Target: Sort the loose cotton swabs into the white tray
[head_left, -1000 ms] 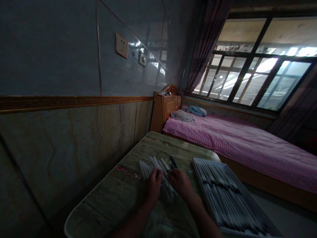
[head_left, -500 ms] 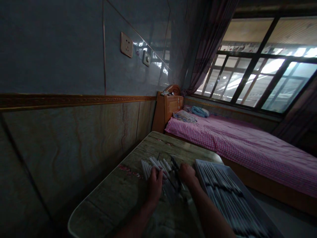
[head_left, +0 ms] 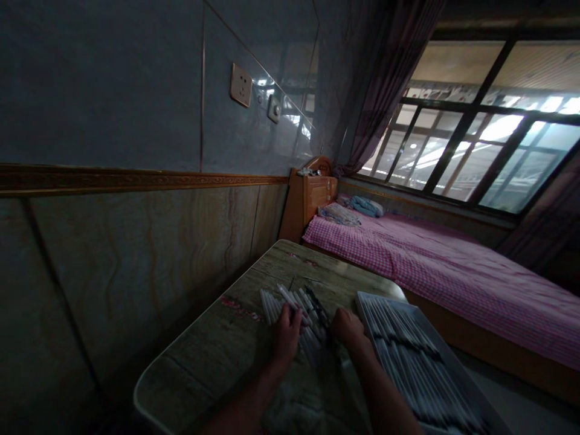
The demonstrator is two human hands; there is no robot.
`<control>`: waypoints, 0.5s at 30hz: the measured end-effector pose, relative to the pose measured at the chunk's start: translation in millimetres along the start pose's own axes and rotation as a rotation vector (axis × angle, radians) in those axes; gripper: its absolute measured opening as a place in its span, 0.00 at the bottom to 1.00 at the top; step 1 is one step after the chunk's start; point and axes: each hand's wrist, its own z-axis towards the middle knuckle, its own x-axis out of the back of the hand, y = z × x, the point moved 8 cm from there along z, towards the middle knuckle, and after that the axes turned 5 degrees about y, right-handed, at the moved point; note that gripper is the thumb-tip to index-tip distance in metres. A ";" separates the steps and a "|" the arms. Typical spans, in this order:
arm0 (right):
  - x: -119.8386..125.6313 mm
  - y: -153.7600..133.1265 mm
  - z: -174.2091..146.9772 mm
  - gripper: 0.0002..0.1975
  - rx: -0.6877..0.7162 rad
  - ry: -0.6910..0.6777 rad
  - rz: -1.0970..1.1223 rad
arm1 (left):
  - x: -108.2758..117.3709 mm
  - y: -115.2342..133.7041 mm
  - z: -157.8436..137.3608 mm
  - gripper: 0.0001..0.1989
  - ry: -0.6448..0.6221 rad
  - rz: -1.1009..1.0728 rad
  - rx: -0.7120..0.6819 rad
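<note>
My left hand [head_left: 286,331] is closed on a slim translucent pen barrel [head_left: 287,295], which points up and to the left over the table. Beneath and beside it lie several more pale pen barrels [head_left: 269,305] in a loose row. My right hand [head_left: 347,326] is curled into a fist just right of a cluster of black slender pen parts [head_left: 318,307]; whatever its fingers pinch is hidden. To the right of that hand, a shallow clear tray [head_left: 414,308] holds many white pens with black middles, laid in rows.
The stone-patterned table [head_left: 203,368] has a rounded pale edge, close to the tiled wall [head_left: 181,241]. Beyond stands a bed [head_left: 435,260] with a pink checked cover and a wooden headboard [head_left: 308,202]. A wall socket [head_left: 241,84] and a window [head_left: 466,121] are higher up.
My right hand has shifted slightly right and down, away from the black parts. My left hand stays on the pen barrel, almost in place. The camera view has turned a little.
</note>
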 end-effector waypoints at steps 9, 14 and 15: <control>9.7 3.8 -10.1 0.11 -0.008 0.012 0.022 | -0.4 0.8 0.5 0.18 0.005 -0.094 0.033; 21.0 4.4 -34.9 0.09 0.042 0.164 0.192 | -0.5 -4.8 1.5 0.20 0.009 -0.293 0.175; 22.8 3.4 -43.1 0.09 0.078 0.234 0.314 | -0.3 -6.3 1.7 0.20 0.013 -0.338 0.204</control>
